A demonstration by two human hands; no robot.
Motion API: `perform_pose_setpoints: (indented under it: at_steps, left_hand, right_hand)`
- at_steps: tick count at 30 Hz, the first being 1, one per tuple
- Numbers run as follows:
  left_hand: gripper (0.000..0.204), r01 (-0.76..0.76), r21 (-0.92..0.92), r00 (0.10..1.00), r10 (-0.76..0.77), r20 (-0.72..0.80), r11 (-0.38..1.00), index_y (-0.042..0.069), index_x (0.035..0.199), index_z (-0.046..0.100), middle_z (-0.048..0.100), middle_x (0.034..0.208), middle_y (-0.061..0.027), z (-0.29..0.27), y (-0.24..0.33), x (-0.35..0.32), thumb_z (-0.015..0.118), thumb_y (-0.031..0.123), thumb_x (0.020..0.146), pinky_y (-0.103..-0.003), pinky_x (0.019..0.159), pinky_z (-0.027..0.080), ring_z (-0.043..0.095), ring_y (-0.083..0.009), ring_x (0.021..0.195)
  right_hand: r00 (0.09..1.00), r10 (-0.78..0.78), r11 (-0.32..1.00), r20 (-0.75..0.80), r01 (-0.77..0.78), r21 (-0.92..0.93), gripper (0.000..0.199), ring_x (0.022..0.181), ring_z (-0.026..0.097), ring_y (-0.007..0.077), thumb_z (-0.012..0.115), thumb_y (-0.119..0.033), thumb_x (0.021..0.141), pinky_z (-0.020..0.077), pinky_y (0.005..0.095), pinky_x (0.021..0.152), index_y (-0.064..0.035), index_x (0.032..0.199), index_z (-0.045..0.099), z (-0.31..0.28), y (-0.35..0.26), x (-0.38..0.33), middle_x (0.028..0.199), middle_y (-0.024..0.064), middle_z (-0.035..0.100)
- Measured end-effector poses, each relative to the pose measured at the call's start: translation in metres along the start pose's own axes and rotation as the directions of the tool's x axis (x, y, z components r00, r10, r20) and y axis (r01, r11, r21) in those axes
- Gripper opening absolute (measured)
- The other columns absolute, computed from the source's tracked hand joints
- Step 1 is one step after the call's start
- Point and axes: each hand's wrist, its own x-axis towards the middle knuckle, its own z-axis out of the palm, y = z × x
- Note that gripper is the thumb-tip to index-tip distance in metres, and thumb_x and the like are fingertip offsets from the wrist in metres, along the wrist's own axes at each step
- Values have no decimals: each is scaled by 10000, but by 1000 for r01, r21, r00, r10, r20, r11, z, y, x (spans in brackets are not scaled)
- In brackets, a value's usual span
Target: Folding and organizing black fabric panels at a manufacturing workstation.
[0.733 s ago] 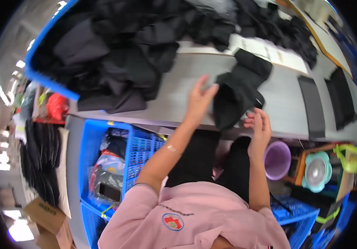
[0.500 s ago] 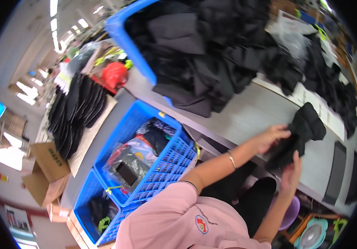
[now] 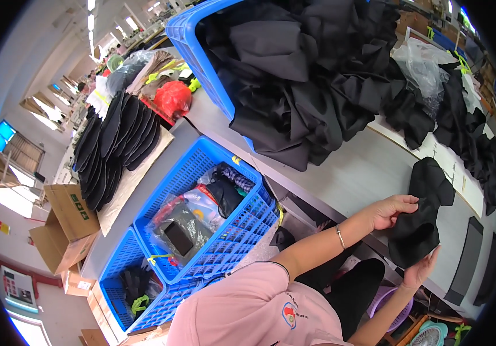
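Small black fabric piece, limp and folded on itself (image 3: 423,216), lies on the pale grey worktable (image 3: 363,167) near its front edge. Left hand (image 3: 391,210) grips the piece's left edge, fingers curled around the cloth; thin bracelet on that wrist. Right hand (image 3: 420,270) sits under the piece's lower end, fingers spread and pressed against the fabric; whether they pinch it, cannot tell.

Places from the fabric piece outward:
- Up and left of it, a large heap of loose black cloth (image 3: 305,75) spills out of a big blue plastic crate (image 3: 199,52) onto the tabletop.
- Up and right, a crumpled clear plastic bag (image 3: 427,69) with more black pieces strung along the table's far side.
- Right of it, flat dark rectangular strips (image 3: 467,259) lie on the table.
- Left and below table level, a blue lattice basket (image 3: 230,230) holds bagged items, a dark flat object and checked cloth.
- Further left of that, a second blue lattice basket (image 3: 118,271) holds dark pieces and a bit of yellow-green material.
- Far left, a row of stacked black curved pieces (image 3: 112,138) on a board, brown cardboard boxes (image 3: 66,222) beside it, a red plastic bag (image 3: 173,98) above.
- Below the right hand, a purple plastic bucket (image 3: 395,305), partly hidden.
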Motion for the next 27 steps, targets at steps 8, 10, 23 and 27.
perform_pose_setpoints:
  at_steps: [8, 10, 23, 27]
  left_hand:
    - [264, -113, 511, 950, 244, -196, 852, 55, 997, 640, 639, 940, 8, -15, -24, -3, 683, -64, 766, -200, 645, 475, 601, -79, 779]
    - [198, -196, 684, 862, 456, -220, 703, 30, 916, 632, 620, 895, -18, -23, -33, -1, 614, -98, 767, -235, 637, 453, 579, -97, 752]
    - [414, -99, 891, 759, 613, -220, 443, 24, 1199, 500, 601, 845, -15, 0, -25, -50, 733, 67, 860, -233, 599, 428, 513, -41, 684]
    - [461, -224, 839, 743, 644, -183, 497, 36, 1222, 486, 589, 826, -8, -9, -24, -48, 737, 25, 835, -232, 604, 432, 523, -49, 684]
  right_hand:
    - [913, -175, 969, -368, 93, -230, 323, 1034, 631, 192, 622, -237, 979, 475, 337, 965, -46, 1239, 607, 30, 28, 11, 1081, 65, 682]
    - [805, -581, 86, -117, -82, -993, 135, 742, 536, 116, 652, -101, 932, 448, 259, 731, -53, 1048, 604, 4, 24, 14, 786, -5, 560]
    - [848, -522, 337, -90, 108, -935, 449, 998, 576, 130, 692, -140, 925, 471, 261, 812, -3, 1327, 547, 66, 48, -14, 1158, 49, 626]
    - [879, -473, 199, 65, 178, -964, 458, 924, 586, 114, 681, -51, 907, 475, 252, 768, 5, 1337, 534, 49, 46, -1, 1173, 64, 619]
